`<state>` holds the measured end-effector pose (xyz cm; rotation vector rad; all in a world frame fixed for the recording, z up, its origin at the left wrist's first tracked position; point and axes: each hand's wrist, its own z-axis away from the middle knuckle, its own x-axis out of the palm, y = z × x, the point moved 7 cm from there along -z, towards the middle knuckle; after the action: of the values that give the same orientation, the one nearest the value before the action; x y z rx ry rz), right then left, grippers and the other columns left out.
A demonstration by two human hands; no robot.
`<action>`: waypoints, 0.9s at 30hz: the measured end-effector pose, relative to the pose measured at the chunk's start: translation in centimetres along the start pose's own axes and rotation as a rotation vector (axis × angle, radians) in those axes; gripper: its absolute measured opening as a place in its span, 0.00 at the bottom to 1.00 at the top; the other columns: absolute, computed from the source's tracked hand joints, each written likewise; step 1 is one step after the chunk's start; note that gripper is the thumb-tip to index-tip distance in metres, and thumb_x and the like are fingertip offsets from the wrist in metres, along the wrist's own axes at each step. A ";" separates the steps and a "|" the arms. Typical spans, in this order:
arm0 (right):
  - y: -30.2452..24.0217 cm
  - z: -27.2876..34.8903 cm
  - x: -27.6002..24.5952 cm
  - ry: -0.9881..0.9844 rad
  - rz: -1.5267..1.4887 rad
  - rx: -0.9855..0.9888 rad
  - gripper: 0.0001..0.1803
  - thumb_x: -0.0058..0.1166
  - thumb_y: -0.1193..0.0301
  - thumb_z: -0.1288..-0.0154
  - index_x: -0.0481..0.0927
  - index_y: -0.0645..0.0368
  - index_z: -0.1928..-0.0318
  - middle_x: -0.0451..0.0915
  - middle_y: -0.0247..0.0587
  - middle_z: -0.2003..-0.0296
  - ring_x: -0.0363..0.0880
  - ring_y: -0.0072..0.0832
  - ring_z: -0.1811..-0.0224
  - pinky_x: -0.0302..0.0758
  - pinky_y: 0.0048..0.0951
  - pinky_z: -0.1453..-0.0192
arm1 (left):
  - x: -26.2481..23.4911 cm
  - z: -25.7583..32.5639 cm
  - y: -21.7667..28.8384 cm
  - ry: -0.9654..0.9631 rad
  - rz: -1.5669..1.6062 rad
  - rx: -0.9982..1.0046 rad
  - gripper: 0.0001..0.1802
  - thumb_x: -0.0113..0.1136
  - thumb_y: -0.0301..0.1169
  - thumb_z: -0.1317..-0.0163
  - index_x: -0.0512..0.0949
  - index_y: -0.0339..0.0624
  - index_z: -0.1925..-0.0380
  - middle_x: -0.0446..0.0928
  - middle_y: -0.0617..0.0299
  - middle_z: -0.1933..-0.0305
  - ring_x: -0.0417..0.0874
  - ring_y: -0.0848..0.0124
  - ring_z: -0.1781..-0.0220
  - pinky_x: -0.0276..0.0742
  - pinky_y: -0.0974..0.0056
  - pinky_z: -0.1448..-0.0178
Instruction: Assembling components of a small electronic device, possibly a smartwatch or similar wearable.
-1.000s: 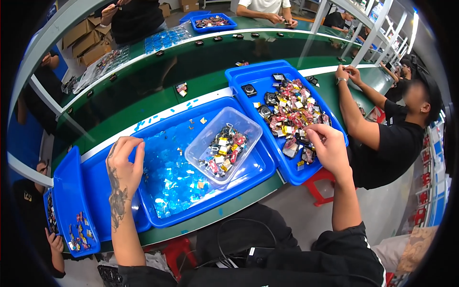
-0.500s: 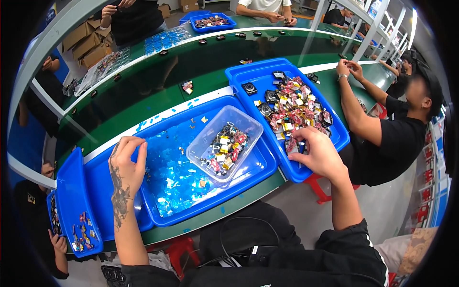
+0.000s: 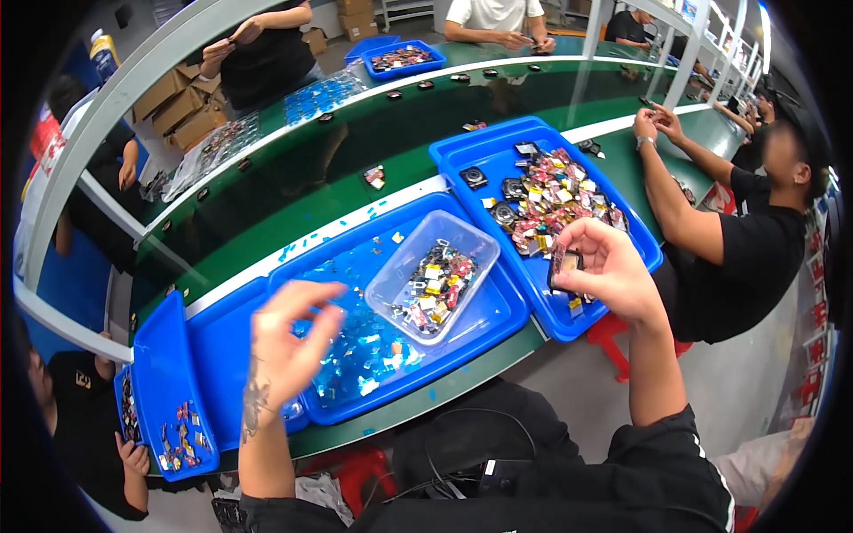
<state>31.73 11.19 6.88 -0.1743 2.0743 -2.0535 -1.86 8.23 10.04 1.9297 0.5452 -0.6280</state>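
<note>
Left hand (image 3: 284, 342) has lifted off the middle blue tray (image 3: 462, 329), fingers spread, grip empty. Clear tub (image 3: 431, 275) of mixed parts sits in that tray. Right hand (image 3: 604, 271) has come up from the right tray (image 3: 542, 147), pinching a small dark part (image 3: 565, 264). Co-worker's arm (image 3: 684, 191) crowds the surface (image 3: 267, 222) at right.

1. Head cam, one view only; worn on the person's head, looks down and fwd over the green bench (image 3: 267, 222); no second view to share with.
2. Fisheye; straight edges bow toward rim, dark corners.
3. Near field: left hand (image 3: 289, 342), right hand (image 3: 604, 266), blue trays (image 3: 498, 320) close below lens.
4. Far field: co-workers at top and right rim, small.
</note>
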 end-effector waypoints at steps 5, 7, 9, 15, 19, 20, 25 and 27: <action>-0.9 0.5 6.3 -0.092 -0.294 -0.075 0.24 0.69 0.82 0.51 0.73 0.65 0.53 0.75 0.37 0.57 0.79 0.18 0.63 0.78 0.19 0.59 | 9.8 3.0 3.7 -0.560 0.753 -0.275 0.20 0.52 0.34 0.29 0.73 0.40 0.41 0.81 0.55 0.52 0.82 0.72 0.57 0.79 0.66 0.51; -0.7 0.7 8.3 -0.162 -0.278 -0.079 0.21 0.64 0.86 0.49 0.73 0.68 0.53 0.76 0.38 0.57 0.80 0.23 0.58 0.83 0.24 0.54 | 12.0 3.2 3.1 -0.488 0.942 -0.369 0.23 0.45 0.39 0.26 0.69 0.36 0.38 0.79 0.55 0.53 0.81 0.73 0.59 0.80 0.68 0.57; -0.6 0.7 10.1 -0.158 -0.226 -0.039 0.22 0.65 0.87 0.50 0.73 0.69 0.53 0.76 0.40 0.57 0.82 0.24 0.60 0.84 0.22 0.58 | 12.5 3.0 1.8 -0.393 1.014 -0.411 0.23 0.44 0.38 0.25 0.67 0.34 0.37 0.78 0.56 0.53 0.81 0.73 0.60 0.82 0.67 0.60; 0.3 -0.1 11.7 -0.110 -0.027 -0.131 0.23 0.67 0.85 0.52 0.75 0.67 0.53 0.72 0.42 0.51 0.81 0.22 0.63 0.82 0.18 0.66 | 11.1 3.8 1.5 -0.210 1.217 -0.481 0.23 0.48 0.29 0.28 0.65 0.33 0.35 0.76 0.52 0.47 0.83 0.66 0.54 0.85 0.65 0.54; 0.0 -0.3 12.3 -0.029 0.090 -0.167 0.22 0.69 0.82 0.51 0.77 0.66 0.54 0.71 0.44 0.50 0.80 0.26 0.58 0.82 0.21 0.60 | 10.6 3.4 1.1 -0.173 1.202 -0.442 0.24 0.50 0.26 0.29 0.64 0.34 0.35 0.76 0.52 0.47 0.83 0.66 0.53 0.84 0.65 0.50; -0.1 -0.3 12.8 -0.038 0.091 -0.168 0.22 0.69 0.82 0.51 0.77 0.66 0.54 0.71 0.44 0.50 0.80 0.26 0.58 0.82 0.21 0.60 | 10.6 3.5 0.6 -0.126 1.204 -0.442 0.24 0.51 0.24 0.30 0.64 0.34 0.35 0.76 0.52 0.47 0.83 0.66 0.52 0.84 0.65 0.49; -1.5 0.1 12.9 0.117 0.253 -0.382 0.14 0.66 0.78 0.47 0.80 0.64 0.58 0.73 0.46 0.52 0.78 0.30 0.52 0.79 0.30 0.50 | 10.4 3.6 0.0 -0.104 1.200 -0.468 0.25 0.52 0.20 0.33 0.65 0.34 0.36 0.77 0.52 0.47 0.83 0.64 0.51 0.83 0.65 0.47; -0.5 -0.3 12.8 0.136 0.150 -0.318 0.07 0.63 0.79 0.46 0.81 0.64 0.64 0.75 0.47 0.55 0.76 0.32 0.50 0.77 0.29 0.50 | 10.3 3.7 -0.1 -0.075 1.191 -0.403 0.24 0.54 0.21 0.33 0.66 0.36 0.36 0.74 0.51 0.43 0.83 0.65 0.49 0.83 0.65 0.47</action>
<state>19.24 8.43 6.44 0.0720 2.4066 -1.6841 5.29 5.91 2.01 1.4827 -0.5130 0.1817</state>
